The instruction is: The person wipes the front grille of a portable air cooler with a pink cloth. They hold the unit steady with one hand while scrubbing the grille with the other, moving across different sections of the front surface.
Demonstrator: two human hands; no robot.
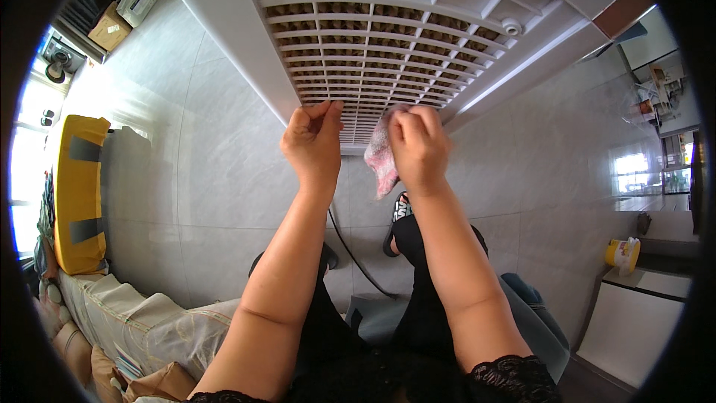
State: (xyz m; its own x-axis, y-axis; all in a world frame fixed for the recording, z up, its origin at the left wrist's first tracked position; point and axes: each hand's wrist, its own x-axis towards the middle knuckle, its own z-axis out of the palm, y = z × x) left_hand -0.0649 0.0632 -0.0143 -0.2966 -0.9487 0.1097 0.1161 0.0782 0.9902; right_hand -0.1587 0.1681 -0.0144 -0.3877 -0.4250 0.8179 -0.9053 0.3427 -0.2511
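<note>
In front of me stands a white appliance with a slatted plastic grille (358, 60); brown, textured material shows behind the slats. My left hand (312, 138) is at the grille's lower part, thumb and fingers drawn together against the slats. Whether they pinch a slat or something small is hidden. Just to its right, my right hand (421, 145) is closed on a pink and white cloth (381, 160). The cloth's loose end hangs below my fingers, and its upper part is bunched close to the grille.
A black cable (350, 254) runs across the grey tiled floor (224, 172) between my feet. At the left stands a yellow and grey padded item (80, 194), beside a covered couch (160, 321). A cardboard box (110, 28) sits farther back. A yellow and white tub (623, 255) stands at the right.
</note>
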